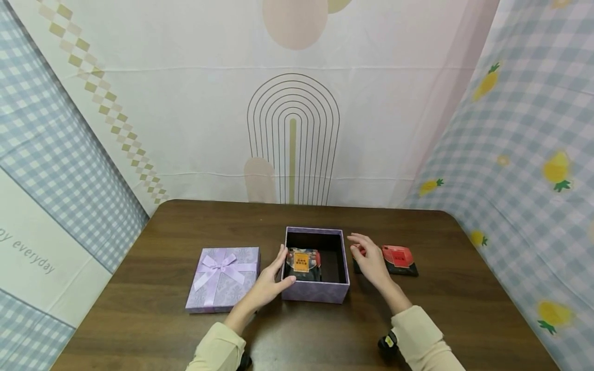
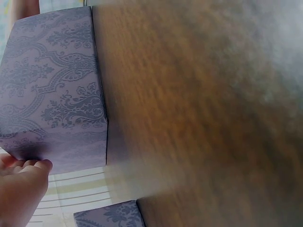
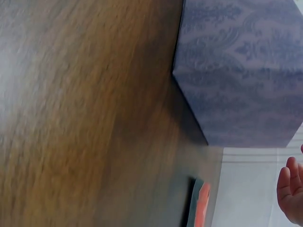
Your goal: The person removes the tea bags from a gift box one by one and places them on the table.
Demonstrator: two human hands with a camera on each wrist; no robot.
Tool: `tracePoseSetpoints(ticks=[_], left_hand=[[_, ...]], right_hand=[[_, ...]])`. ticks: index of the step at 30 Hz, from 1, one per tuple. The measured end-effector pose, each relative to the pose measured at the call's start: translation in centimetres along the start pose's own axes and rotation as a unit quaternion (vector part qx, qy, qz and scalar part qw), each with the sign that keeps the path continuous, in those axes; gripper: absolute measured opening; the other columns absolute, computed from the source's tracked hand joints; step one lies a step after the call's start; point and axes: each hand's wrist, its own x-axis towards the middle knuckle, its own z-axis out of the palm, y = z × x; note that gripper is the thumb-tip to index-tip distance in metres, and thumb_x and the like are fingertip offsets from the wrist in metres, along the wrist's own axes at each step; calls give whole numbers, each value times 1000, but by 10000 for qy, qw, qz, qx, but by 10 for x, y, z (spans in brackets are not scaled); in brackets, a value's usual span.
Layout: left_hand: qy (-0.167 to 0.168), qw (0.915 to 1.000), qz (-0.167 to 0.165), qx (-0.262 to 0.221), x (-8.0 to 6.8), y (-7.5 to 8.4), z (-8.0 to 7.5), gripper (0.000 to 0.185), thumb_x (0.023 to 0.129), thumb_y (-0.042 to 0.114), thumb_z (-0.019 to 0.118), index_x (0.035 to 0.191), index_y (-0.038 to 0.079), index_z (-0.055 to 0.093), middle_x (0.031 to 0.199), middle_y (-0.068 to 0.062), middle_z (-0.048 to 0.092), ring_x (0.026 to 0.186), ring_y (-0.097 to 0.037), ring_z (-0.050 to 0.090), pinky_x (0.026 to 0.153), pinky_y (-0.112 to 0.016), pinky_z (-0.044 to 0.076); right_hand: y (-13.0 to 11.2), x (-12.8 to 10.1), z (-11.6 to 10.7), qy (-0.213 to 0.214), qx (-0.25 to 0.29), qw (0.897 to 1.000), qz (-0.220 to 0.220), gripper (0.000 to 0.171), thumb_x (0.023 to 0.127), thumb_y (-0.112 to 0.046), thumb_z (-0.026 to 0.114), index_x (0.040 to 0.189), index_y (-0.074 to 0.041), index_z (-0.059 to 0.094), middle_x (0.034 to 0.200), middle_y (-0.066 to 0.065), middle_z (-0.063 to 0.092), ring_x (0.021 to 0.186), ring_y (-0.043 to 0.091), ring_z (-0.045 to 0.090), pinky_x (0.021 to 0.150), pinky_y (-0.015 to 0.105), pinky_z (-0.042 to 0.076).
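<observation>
A lidless purple patterned gift box (image 1: 316,292) with a black inside stands mid-table. In its left half lies a dark packet (image 1: 301,263) with an orange label, and a red edge shows beside it. My left hand (image 1: 265,286) rests on the box's left side, fingers along the outer wall and thumb at the front rim; its fingertips touch the wall in the left wrist view. Just right of the box, my right hand (image 1: 373,263) hovers, fingers loosely bent, nothing visible in them. Beyond it lies a red and black packet (image 1: 400,259); something dark beside it is partly hidden.
The purple box lid (image 1: 225,281) with a ribbon bow lies left of the box, near my left forearm. A brown wooden table (image 1: 171,232) carries everything. Printed cloth (image 1: 209,129) hangs behind it and at both sides.
</observation>
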Motion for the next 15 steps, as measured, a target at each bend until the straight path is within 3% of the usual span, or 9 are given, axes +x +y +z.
tracePoseSetpoints(ticks=[6,15], left_hand=[[-112,9999,-42,58,-1,3,-2,69,86,3,59,140,-8,19,148,-21,8,135,-32,15,108,-47,14],[-25,10000,25,-36,1,-4,0,69,85,2,60,140,-8,20,148,-20,9,135,-33,14,108,-48,13]], right_hand=[[-12,0,8,-20,-101,9999,-39,24,82,3,60,105,0,66,92,11,64,66,12,50,57,24,42],[-28,2,16,-302,66,9994,154,24,86,-2,58,109,0,64,96,13,66,63,11,47,59,26,41]])
